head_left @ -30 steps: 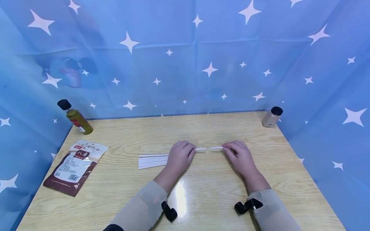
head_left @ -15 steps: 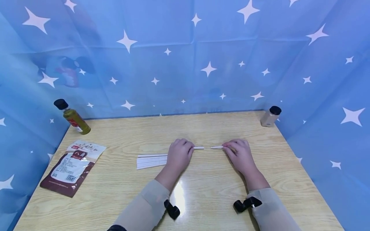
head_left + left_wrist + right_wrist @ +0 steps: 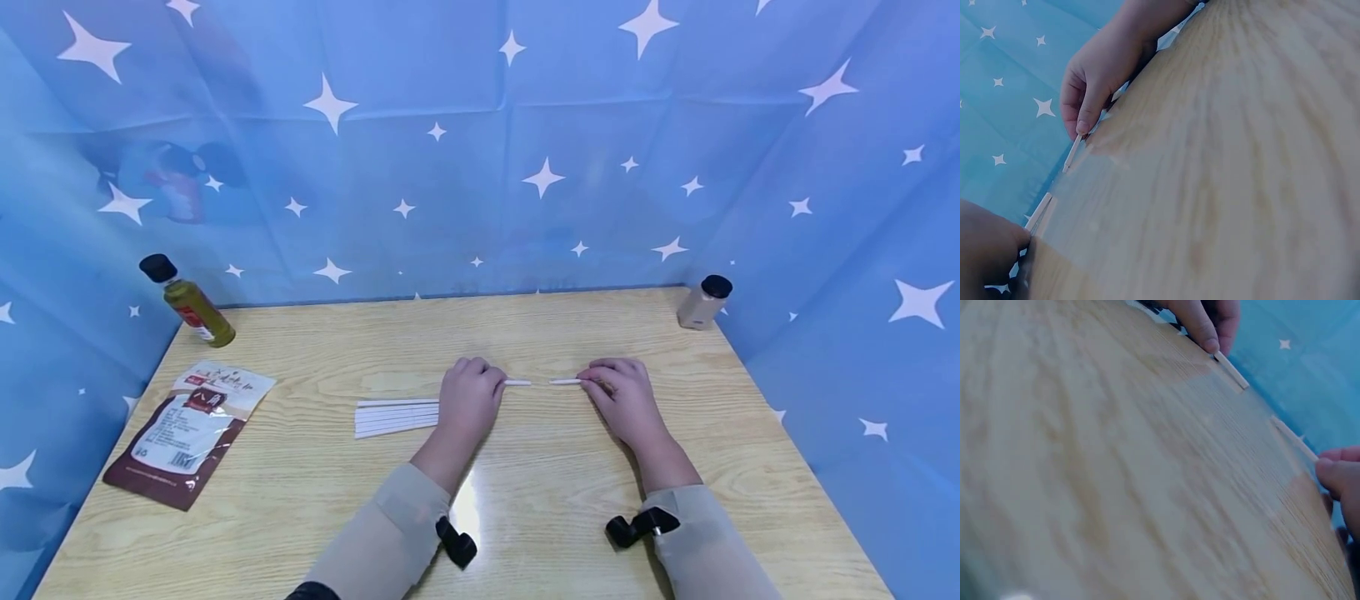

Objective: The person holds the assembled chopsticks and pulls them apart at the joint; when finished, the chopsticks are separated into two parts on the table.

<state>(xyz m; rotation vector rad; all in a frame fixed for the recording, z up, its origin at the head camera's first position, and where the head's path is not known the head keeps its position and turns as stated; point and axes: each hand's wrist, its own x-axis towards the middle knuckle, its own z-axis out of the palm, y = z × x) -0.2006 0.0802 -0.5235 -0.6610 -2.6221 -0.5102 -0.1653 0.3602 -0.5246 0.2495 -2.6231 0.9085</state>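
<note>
Between thumb and fingers, my left hand (image 3: 471, 398) pinches a thin white stick (image 3: 518, 382), its free end pointing right. My right hand (image 3: 622, 402) likewise pinches a second short white stick (image 3: 565, 382), pointing left. The two free ends face each other across a small gap, low over the table. The right wrist view shows the left stick (image 3: 1232, 370) and the right stick (image 3: 1295, 439) nearly in line. The far ends of both are hidden in the hands. Several flat white sticks (image 3: 394, 419) lie side by side left of my left hand, partly covered by it.
On the wooden table (image 3: 540, 492), a brown and white pouch (image 3: 187, 437) lies at the left. An oil bottle (image 3: 198, 313) with a black cap stands behind it. A small black-lidded jar (image 3: 701, 307) stands at the back right. A blue star-patterned curtain (image 3: 480, 150) hangs behind.
The gap between the two stick ends has widened a little, mostly in the first half second. Both hands keep their pinch, and the row of white sticks stays put.
</note>
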